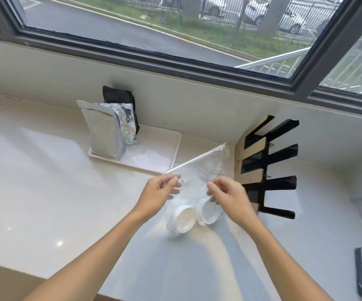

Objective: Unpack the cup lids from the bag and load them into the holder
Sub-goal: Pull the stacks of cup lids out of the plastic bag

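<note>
Holding a clear plastic bag [199, 177] above the pale tabletop [45, 192], the left hand [158, 192] pinches its near edge with closed fingers [173, 183], and the right hand [227, 194] grips the film just beside it, fingers curled shut on the plastic. White cup lids [184, 220] sit in two stacks in the bag's sagging bottom, between the wrists. To the right, the black-and-wood holder [266, 166] leans against the wall. Behind, foil pouches [104, 131] stand on a white tray [154, 159]
</note>
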